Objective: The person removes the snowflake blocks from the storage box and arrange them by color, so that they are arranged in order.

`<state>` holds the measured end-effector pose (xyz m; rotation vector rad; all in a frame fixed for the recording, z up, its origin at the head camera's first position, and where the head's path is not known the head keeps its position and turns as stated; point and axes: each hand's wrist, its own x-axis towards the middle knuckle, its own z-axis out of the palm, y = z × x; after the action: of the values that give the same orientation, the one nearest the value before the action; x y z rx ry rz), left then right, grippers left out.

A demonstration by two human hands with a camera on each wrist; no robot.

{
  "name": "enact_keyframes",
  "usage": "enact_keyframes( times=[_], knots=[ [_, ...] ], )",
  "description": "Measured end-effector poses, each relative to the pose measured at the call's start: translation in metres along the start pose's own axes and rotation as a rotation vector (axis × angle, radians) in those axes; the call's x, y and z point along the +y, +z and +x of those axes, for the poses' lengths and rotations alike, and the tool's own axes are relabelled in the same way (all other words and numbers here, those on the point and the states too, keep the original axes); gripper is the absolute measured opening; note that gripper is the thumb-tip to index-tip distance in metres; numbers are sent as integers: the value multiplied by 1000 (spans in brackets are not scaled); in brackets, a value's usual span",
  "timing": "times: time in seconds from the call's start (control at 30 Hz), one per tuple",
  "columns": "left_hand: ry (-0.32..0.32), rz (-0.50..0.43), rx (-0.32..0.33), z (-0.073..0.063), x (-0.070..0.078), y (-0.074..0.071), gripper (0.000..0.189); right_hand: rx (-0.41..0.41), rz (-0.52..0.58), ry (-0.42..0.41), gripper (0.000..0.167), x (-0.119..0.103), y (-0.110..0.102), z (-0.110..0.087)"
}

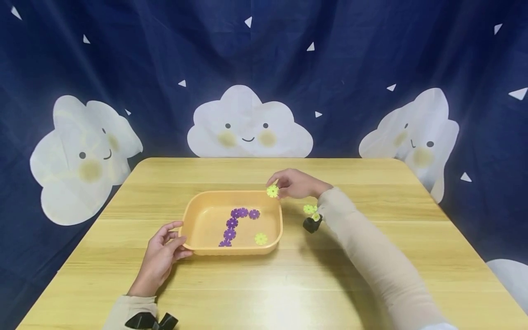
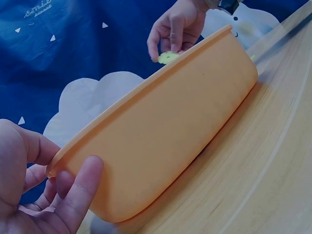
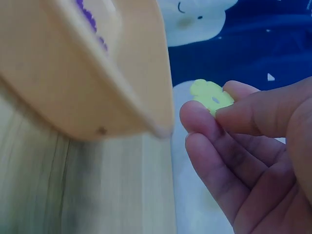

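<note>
An orange plastic basin [image 1: 231, 251] stands on the table. Its left end is gripped by my left hand [image 1: 161, 254], with fingers at the rim and wall, as the left wrist view also shows. Above the basin's far right corner, my right hand [image 1: 294, 183] pinches a yellow snowflake disc [image 1: 272, 191] between thumb and fingers; the right wrist view shows this disc [image 3: 212, 96] close up. Inside the basin lie several purple snowflake discs [image 1: 229, 234] in a bent row and one yellow disc [image 1: 261, 239]. The near wall hides part of the lowest purple one.
More yellow discs [image 1: 309, 209] are right of the basin, partly covered by my right wrist and its black camera [image 1: 312, 223]. The light wooden table [image 1: 350, 298] ends at a dark blue curtain [image 1: 247, 55] printed with white clouds.
</note>
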<state>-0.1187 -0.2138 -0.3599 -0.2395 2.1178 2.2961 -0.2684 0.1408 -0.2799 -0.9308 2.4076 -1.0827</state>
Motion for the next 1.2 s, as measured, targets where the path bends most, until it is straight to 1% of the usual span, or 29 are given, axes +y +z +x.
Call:
enact_keyframes(
  times=[0.23, 0.5, 0.7, 0.87, 1.07, 1.2],
  knots=[
    [-3, 4, 5, 0, 1, 0, 45, 59, 10, 66, 38, 11, -10, -14],
    [-1, -3, -1, 1, 1, 0, 46, 93, 26, 78, 41, 28, -24, -33],
    [1, -7, -5, 1, 1, -1, 46, 109, 34, 60, 41, 45, -29, -44],
    [0, -4, -7, 2, 1, -1, 46, 116, 23, 80, 40, 56, -30, -56],
    [-2, 0, -3, 1, 0, -1, 45, 106, 43, 101, 41, 67, -32, -70],
    [2, -8, -3, 0, 0, -1, 45, 117, 42, 112, 39, 75, -33, -76]
  ],
)
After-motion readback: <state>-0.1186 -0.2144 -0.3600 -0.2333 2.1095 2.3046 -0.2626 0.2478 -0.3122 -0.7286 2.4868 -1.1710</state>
